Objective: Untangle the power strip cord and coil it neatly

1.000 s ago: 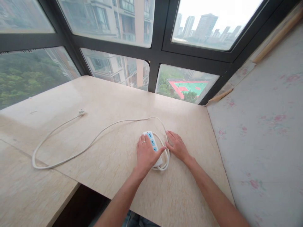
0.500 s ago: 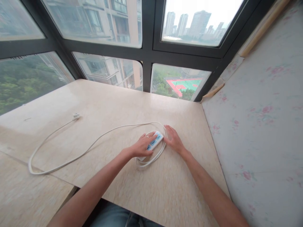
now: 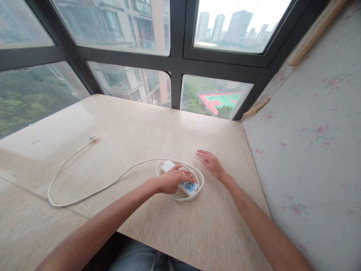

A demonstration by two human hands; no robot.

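Note:
A white power strip (image 3: 189,187) with blue socket faces lies on the table, slanting from upper left to lower right. From above, my left hand (image 3: 175,179) grips its middle and hides part of the sockets. Loops of its white cord (image 3: 202,177) run around the strip. The cord's free length sweeps left in a wide curve to a white plug (image 3: 92,139) on the tabletop. My right hand (image 3: 211,163) is to the right of the loops, apart from them, fingers stretched leftward and holding nothing.
The pale marbled tabletop (image 3: 126,124) has a seam at the left and its front edge near my lap. Dark-framed windows (image 3: 176,64) border the back and left. A wall with flowered paper (image 3: 307,150) stands close on the right.
The power strip has turned clockwise under my left hand, and the cord now loops around it. My right hand has drawn away rightward from the cord. The trailing cord has shifted slightly right.

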